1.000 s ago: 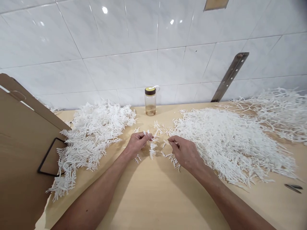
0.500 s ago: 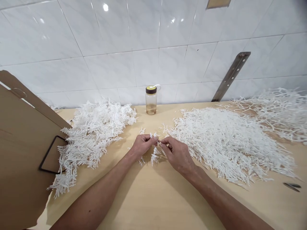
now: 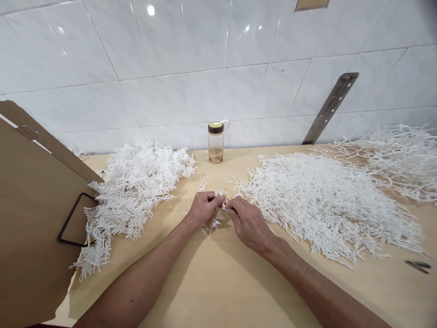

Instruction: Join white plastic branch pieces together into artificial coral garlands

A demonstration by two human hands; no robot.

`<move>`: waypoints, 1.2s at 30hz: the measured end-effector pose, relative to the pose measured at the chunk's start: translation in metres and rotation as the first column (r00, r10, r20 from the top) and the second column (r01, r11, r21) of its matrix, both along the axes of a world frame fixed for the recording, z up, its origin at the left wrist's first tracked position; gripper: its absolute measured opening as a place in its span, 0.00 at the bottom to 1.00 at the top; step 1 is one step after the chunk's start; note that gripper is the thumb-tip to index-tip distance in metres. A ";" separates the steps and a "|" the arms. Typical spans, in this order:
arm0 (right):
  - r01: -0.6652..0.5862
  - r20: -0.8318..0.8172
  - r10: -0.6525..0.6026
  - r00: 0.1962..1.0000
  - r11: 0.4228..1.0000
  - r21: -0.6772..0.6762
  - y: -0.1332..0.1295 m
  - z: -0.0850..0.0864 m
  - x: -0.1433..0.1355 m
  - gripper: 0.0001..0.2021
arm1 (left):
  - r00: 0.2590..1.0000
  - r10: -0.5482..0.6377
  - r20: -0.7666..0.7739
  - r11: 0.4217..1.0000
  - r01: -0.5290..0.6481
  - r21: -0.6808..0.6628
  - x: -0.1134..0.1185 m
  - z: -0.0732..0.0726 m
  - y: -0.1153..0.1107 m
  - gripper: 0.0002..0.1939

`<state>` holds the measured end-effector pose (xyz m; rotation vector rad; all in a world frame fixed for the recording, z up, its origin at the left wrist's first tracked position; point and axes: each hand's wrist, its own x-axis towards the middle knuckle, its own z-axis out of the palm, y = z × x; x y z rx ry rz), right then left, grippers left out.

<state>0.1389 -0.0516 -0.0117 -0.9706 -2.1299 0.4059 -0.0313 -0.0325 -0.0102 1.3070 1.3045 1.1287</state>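
Observation:
At the middle of the table, my left hand pinches a small white branched plastic piece, whose fringed tips hang below the fingers. My right hand is closed beside it, thumb and fingertips pinching a white bit at the same piece. Its exact join is hidden by the fingers. To the left lies a heap of white branched pieces. A broader pile of thin white branched pieces spreads out to the right of my right hand.
A bottle with a dark and yellow lid stands by the tiled wall. On the left is a cardboard box with a black wire frame. Small snips lie at right. A looser white tangle sits back right.
The hanging white tips below my fingers have swung left toward my left hand. Both hands stay almost in the same place, still pinching.

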 end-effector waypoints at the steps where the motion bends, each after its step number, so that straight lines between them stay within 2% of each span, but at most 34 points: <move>1: -0.031 0.005 0.031 1.000 1.000 0.002 -0.004 0.001 -0.002 0.08 | 0.999 0.044 -0.009 0.999 -0.044 0.010 -0.002 0.000 0.002 0.25; 4: -0.183 0.008 0.184 0.983 0.983 -0.006 -0.016 0.007 -0.009 0.08 | 0.981 0.196 0.003 0.981 -0.196 0.004 -0.010 0.003 0.006 0.24; 6: -0.216 -0.023 0.216 0.976 0.976 -0.006 -0.019 0.009 -0.011 0.08 | 0.977 0.209 0.041 0.978 -0.209 -0.013 -0.016 0.007 0.008 0.24; 8: -0.144 -0.079 0.144 0.986 0.990 0.002 -0.015 0.009 -0.007 0.07 | 0.981 0.175 0.084 0.985 -0.174 -0.010 -0.019 0.009 0.008 0.24; 10: -0.016 -0.118 0.016 0.993 1.000 0.004 -0.006 0.007 0.000 0.05 | 0.985 0.143 0.102 0.990 -0.142 -0.011 -0.019 0.010 0.007 0.24; 14: 0.205 -0.099 -0.205 0.974 0.979 -0.014 0.012 0.002 0.018 0.02 | 0.989 0.111 0.099 0.994 -0.108 -0.031 -0.015 0.011 0.005 0.24; 18: 0.272 -0.039 -0.273 0.961 0.962 -0.013 0.020 -0.001 0.025 0.06 | 0.988 0.087 0.126 0.996 -0.088 -0.001 -0.014 0.009 0.005 0.25; 23: 0.261 -0.052 -0.262 0.964 0.965 -0.029 0.017 0.001 0.021 0.09 | 0.979 0.030 0.202 0.999 -0.033 0.009 -0.011 0.009 0.004 0.27; 26: 0.248 -0.098 -0.265 0.959 0.955 -0.162 0.012 0.004 0.017 0.08 | 0.971 0.018 0.240 1.000 -0.015 -0.014 -0.008 0.012 0.002 0.28; 29: 0.182 -0.100 -0.219 0.971 0.939 -0.293 0.008 0.006 0.011 0.11 | 0.965 0.003 0.262 1.000 0.004 -0.024 -0.006 0.013 0.000 0.28; 36: 0.036 -0.097 -0.086 0.992 0.900 -0.434 0.009 0.002 0.002 0.13 | 0.954 -0.032 0.297 0.998 0.045 -0.037 -0.004 0.008 0.000 0.30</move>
